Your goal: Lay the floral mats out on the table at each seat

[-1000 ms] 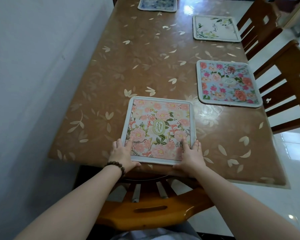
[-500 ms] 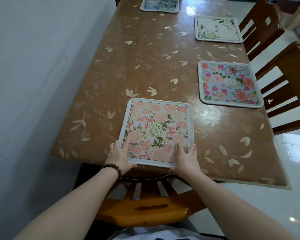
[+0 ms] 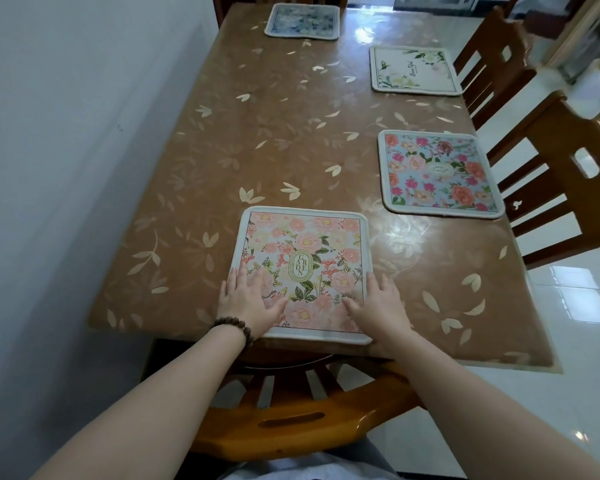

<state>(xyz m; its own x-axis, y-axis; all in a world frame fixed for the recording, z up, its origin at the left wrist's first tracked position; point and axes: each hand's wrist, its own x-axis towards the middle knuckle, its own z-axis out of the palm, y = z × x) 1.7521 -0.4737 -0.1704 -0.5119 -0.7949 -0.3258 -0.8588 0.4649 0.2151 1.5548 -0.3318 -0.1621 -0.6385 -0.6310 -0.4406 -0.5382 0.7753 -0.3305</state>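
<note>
Near mat: I am seeing the pink floral mat (image 3: 302,268) lying flat at the near end of the tabletop (image 3: 274,133), its near edge running just along the table's edge above the chair back (image 3: 291,420), so I judge it is being squared to this seat.
Left grip: my left hand (image 3: 248,304) is resting wide and flat, fingers straight, on the mat's near left corner; it is holding nothing, only pressing down. A bead bracelet (image 3: 232,327) is sitting at that wrist.
Right grip: my right hand (image 3: 378,306) is lying spread on the near right corner, fingers straight, partly overlapping the mat's border; nothing is being gripped.
Why flat: two palms on the corners are, I think, smoothing the mat and keeping it from sliding on the glossy cover.
Other mats: a blue-and-pink mat (image 3: 437,173) and a white mat (image 3: 413,69) are lying before the side chairs (image 3: 551,174), and a dark blue mat (image 3: 303,20) is sitting at the far end.
Progress: four seats are looking covered.
</note>
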